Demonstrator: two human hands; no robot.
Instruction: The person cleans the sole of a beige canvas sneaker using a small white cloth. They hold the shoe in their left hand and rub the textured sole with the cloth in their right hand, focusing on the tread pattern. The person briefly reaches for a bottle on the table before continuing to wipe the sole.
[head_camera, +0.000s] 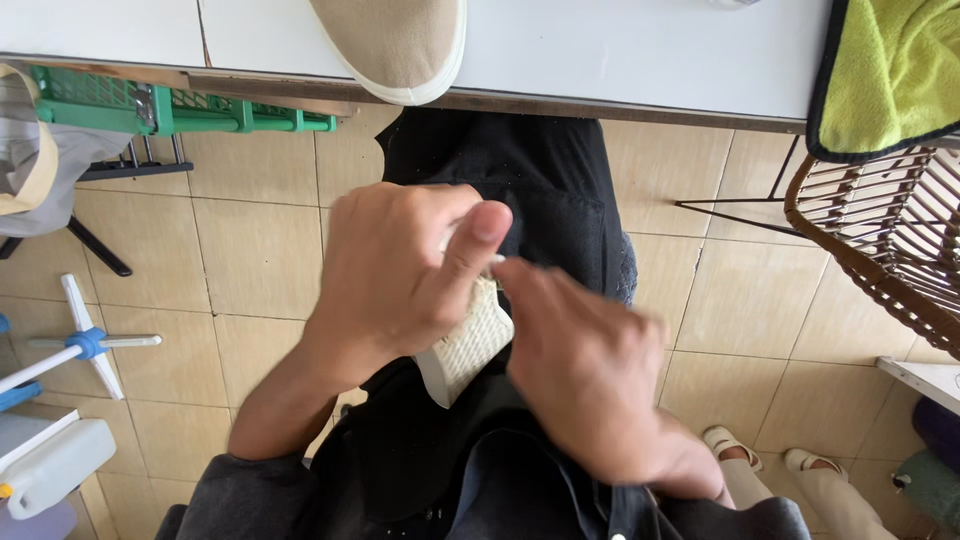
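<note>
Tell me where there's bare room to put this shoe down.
The white tabletop lies bare between the beige shoe and the yellow-green cloth, and left of that shoe. Crowded: the lap, where the left hand and right hand grip the white shoe.

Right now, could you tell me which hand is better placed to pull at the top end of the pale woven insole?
Probably the right hand: its fingertips pinch the insole's top end, while the left hand wraps the body and steadies it.
</note>
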